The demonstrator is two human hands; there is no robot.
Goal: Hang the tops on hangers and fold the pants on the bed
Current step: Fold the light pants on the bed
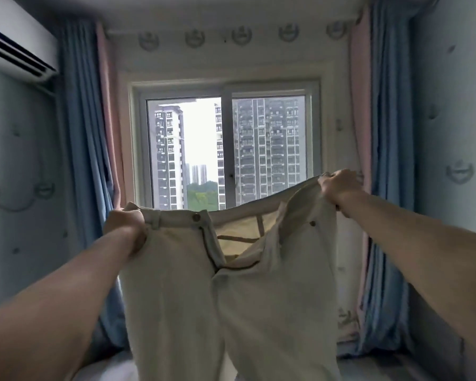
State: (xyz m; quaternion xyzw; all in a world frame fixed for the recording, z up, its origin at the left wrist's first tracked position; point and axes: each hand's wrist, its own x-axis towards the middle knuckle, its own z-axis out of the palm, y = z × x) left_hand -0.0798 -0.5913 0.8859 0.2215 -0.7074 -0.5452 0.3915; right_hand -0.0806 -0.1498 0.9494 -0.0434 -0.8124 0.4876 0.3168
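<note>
1. The pants [231,298] are pale cream and are held up in the air in front of the window [226,149], with the waistband on top and the front facing the camera.
2. The left grip [125,224] is closed on the waistband at one side, fingers curled tight into the cloth beside a belt loop.
3. The right grip [338,185] is closed on the waistband at the other side. It sits higher than the left one, so the waistband slopes up toward it.
4. Both arms reach forward, and the waist is pulled wide between them.
5. The fly is open, with a brown button [196,217] at the top of its left flap. The yellowish pocket lining shows inside the open waist.
6. The two legs hang down side by side and run out of view at the bottom edge, so their ends cannot be seen.
7. Blue and pink curtains [77,133] hang on both sides of the window, drawn back. Tall apartment blocks and some green trees show through the glass.
8. An air conditioner [14,50] is mounted high on the left wall.
9. A pale surface shows at the lower left edge under the pants, too blurred to tell what it is.
</note>
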